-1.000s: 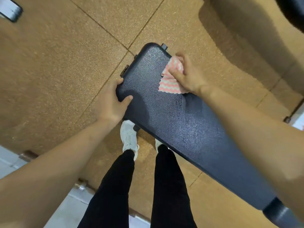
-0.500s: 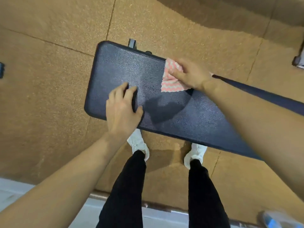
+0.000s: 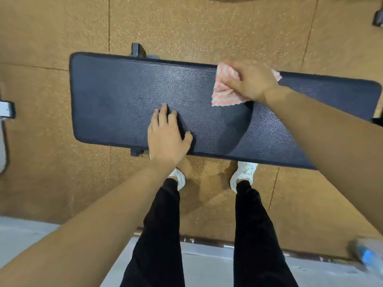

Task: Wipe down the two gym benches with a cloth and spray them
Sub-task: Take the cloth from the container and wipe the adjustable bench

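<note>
A dark blue padded gym bench [image 3: 116, 96] lies across the view on the speckled brown floor. My right hand [image 3: 250, 81] grips a pink-and-white zigzag cloth [image 3: 222, 96] and presses it on the far side of the pad, right of its middle. My left hand [image 3: 165, 137] rests flat on the pad's near edge with the fingers spread, holding nothing. A blurred blue-and-clear object [image 3: 366, 255], possibly the spray bottle, lies at the bottom right on the floor's edge.
My legs in black trousers and white shoes [image 3: 244, 172] stand just in front of the bench. Black bench feet [image 3: 137, 49] stick out near its left end. A metal strip [image 3: 207, 241] divides the brown floor from pale tiles behind me. Grey equipment [image 3: 6, 109] sits at the left edge.
The view has swung so that the bench now lies level across it. My right hand has slid the cloth to the right along the far edge. My left hand has stayed flat on the pad.
</note>
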Tool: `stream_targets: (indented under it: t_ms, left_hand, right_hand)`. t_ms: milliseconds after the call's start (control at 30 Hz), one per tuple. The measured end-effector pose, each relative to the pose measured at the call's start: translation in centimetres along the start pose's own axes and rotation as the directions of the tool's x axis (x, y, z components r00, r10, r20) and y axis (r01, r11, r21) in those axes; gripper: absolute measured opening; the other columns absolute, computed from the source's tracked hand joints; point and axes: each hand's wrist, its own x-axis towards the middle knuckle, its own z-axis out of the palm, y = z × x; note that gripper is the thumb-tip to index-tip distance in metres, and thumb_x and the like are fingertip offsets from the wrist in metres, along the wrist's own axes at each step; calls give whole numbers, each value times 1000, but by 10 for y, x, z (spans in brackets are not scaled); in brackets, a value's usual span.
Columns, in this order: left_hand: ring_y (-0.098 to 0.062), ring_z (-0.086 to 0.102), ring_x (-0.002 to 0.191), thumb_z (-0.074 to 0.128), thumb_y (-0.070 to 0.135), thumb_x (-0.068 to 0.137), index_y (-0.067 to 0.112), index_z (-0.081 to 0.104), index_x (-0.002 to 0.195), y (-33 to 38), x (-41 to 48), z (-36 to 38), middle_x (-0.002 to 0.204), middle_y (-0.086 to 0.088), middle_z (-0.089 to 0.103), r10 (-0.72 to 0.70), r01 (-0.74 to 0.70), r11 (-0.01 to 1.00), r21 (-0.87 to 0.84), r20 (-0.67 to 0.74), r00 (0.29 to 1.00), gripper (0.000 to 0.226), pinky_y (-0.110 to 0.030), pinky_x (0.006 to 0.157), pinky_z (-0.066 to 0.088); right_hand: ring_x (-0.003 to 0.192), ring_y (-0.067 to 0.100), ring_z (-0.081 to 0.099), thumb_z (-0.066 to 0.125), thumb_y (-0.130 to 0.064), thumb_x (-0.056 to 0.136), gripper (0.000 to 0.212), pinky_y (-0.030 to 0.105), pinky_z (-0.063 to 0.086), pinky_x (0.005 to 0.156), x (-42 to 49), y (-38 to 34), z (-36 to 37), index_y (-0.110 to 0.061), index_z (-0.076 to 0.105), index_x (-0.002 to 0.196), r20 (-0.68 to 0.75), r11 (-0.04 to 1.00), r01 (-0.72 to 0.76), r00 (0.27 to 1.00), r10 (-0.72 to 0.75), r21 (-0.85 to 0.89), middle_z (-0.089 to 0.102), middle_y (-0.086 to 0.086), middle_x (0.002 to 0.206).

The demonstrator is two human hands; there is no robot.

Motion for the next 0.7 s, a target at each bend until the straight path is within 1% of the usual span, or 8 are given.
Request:
stream_targets:
  t_ms: [100, 167, 267, 367, 400, 467, 600, 700]
  left_hand:
    - [-36, 40, 140, 63, 35, 92, 16, 56, 138, 40, 19, -7, 155, -10, 45, 188, -190, 981, -42, -57, 981, 50, -51, 112, 40]
    - [-35, 49, 129, 60, 30, 94, 14, 63, 131, 72, 37, -9, 144, -10, 55, 368, -378, 923, -74, -120, 922, 40, -51, 106, 45]
    - [-34, 53, 128, 54, 30, 98, 14, 64, 131, 123, 72, -14, 144, -10, 57, 535, -551, 833, -50, -186, 824, 38, -49, 106, 45]
    - [-37, 33, 148, 44, 42, 103, 20, 45, 151, 160, 105, -18, 162, -9, 37, 522, -521, 845, 120, 28, 853, 53, -54, 119, 30]
    - [-35, 30, 150, 38, 48, 105, 21, 40, 154, 167, 114, -16, 163, -9, 36, 479, -493, 850, 185, 117, 870, 56, -54, 121, 25]
    - [-34, 39, 144, 29, 56, 106, 19, 39, 152, 179, 125, -11, 155, -11, 47, 421, -471, 841, 267, 226, 879, 60, -53, 117, 26]
    - [-35, 48, 134, 23, 61, 105, 17, 41, 147, 204, 129, -4, 145, -15, 52, 419, -495, 815, 301, 282, 863, 64, -56, 113, 30]
    - [-35, 49, 133, 22, 63, 105, 16, 41, 147, 226, 132, -1, 144, -15, 54, 421, -510, 812, 284, 319, 849, 66, -57, 111, 33]
  right_hand:
    - [150, 33, 28, 45, -57, 102, 67, 46, 23, 122, -16, 19, -1, -31, 24, 161, 14, 1000, 5, 1000, -6, 28, 31, 11, 164]
    - [157, 32, 6, 46, -58, 101, 76, 49, 8, 127, -30, 29, -2, -31, 11, 163, -13, 998, 35, 999, -34, 59, 8, 10, 170]
    - [157, 29, 0, 52, -54, 99, 82, 49, 0, 127, -71, 55, 1, -25, 9, 163, -130, 992, -1, 991, 17, 124, 4, 2, 171]
    - [154, 33, 17, 61, -46, 95, 75, 54, 13, 123, -128, 92, 15, -20, 29, 159, -244, 973, -162, 949, 199, 165, 21, 4, 168]
    - [150, 36, 23, 63, -46, 94, 73, 55, 19, 120, -145, 103, 21, -21, 34, 156, -256, 962, -222, 932, 257, 160, 26, 6, 166]
    - [144, 38, 26, 66, -45, 92, 71, 57, 25, 115, -174, 120, 32, -22, 40, 153, -252, 934, -327, 901, 354, 141, 30, 7, 163]
    - [145, 39, 22, 69, -44, 91, 74, 59, 26, 115, -215, 150, 44, -23, 36, 154, -253, 852, -492, 814, 523, 178, 23, 9, 164]
    - [148, 38, 21, 69, -45, 91, 78, 59, 30, 116, -231, 164, 53, -22, 33, 157, -245, 866, -472, 831, 500, 166, 20, 5, 168]
